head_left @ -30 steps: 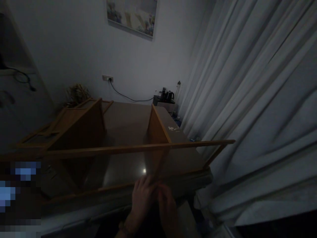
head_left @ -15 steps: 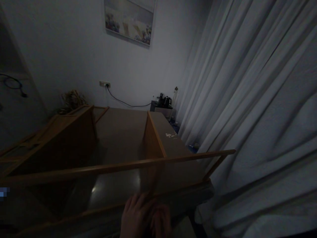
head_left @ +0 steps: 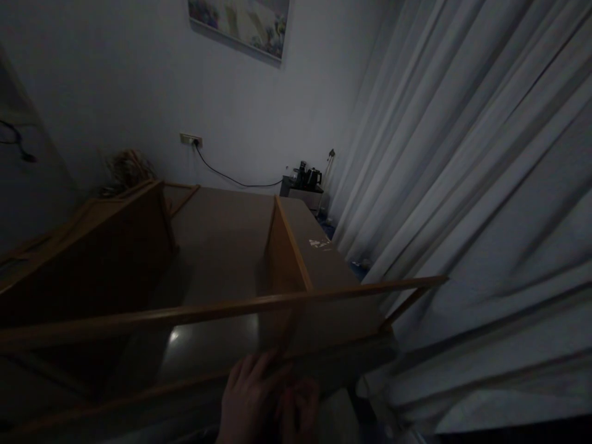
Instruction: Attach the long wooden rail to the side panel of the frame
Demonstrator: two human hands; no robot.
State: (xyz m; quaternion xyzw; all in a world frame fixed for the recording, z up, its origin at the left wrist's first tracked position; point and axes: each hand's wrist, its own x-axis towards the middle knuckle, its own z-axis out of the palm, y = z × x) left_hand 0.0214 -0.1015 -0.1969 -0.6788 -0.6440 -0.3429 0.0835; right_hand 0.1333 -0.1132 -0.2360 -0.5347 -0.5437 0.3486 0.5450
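Observation:
A large piece of wooden furniture (head_left: 217,222) with a grey-brown panel lies before me in dim light. A long wooden rail (head_left: 222,308) crosses it from left to right. Below the rail, at the near edge, my left hand (head_left: 246,387) curls its fingers over the lower wooden strip by a divider's foot. My right hand (head_left: 300,404) is close beside it, with fingers bent and pressed together. Whatever is between those fingers is too dark and small to make out. The two hands nearly touch.
White curtains (head_left: 444,203) hang along the right side. At the back, a small cabinet (head_left: 305,196) carries a black kettle (head_left: 314,178). A cord runs from it to a wall socket (head_left: 190,140). A framed picture (head_left: 245,24) hangs above. Dried plant-like stems (head_left: 129,168) stand back left.
The view has tipped and shifted a little, so the wall and picture sit higher. Both hands stay at the same spot on the near edge, the right fingers slightly shifted.

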